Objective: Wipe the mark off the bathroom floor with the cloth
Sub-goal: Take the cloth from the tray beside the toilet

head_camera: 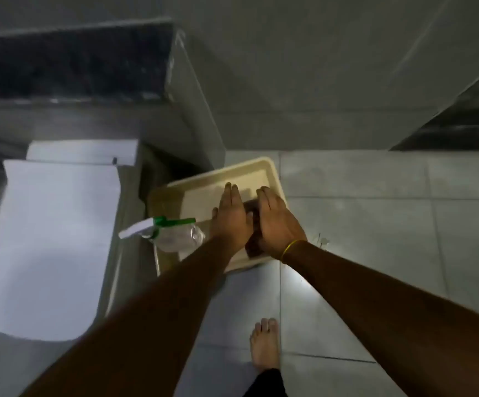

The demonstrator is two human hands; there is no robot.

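A person reaches both hands into a beige tray (272, 170) on the grey tiled bathroom floor (376, 224), the left hand (231, 217) flat with fingers straight, the right hand (278, 224) beside it, a dark cloth (251, 209) pressed between them; a spray bottle (172, 233) lies at the tray's left edge beside the toilet (49, 239).

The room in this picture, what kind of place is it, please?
Most likely a bathroom. A white toilet with its lid closed stands at the left, the floor and walls are grey tile, and a spray bottle lies on a beige tray on the floor.
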